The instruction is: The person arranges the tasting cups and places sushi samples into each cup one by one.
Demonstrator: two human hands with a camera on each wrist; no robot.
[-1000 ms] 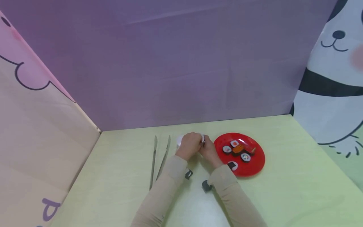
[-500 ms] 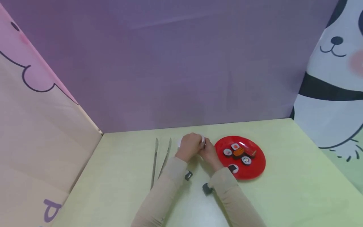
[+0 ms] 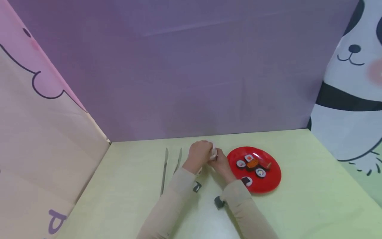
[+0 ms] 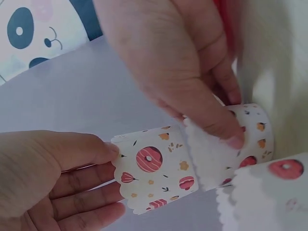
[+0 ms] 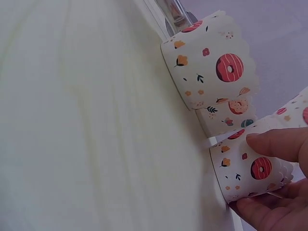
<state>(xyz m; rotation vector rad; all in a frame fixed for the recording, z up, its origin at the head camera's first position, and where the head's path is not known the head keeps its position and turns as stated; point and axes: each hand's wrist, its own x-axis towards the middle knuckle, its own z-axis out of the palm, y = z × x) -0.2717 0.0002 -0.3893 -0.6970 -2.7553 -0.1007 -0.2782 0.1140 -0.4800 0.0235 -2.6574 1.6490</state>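
**In Hand: Two Paper Cups**

Left hand (image 3: pixel 200 153): pinching the scalloped rim of the upper paper cup (image 4: pixel 154 166) between thumb and fingers. Right hand (image 3: pixel 221 164): gripping the lower paper cup (image 5: pixel 233 168), thumb on one side and fingers on the other. Location of both: near the back edge of the table (image 3: pixel 313 166), roughly midway between the left and right edges. Alignment: upper above lower, at the rim; seating of the base, cannot tell. Just beside, toward the left edge: further paper cups (image 5: pixel 211 62). Nearer the left edge: two long silver utensils (image 3: pixel 164 171), laid lengthwise from back toward front. Toward the right edge, beside the right hand: red plate (image 3: pixel 267 185) bearing sushi pieces (image 3: pixel 252 163).
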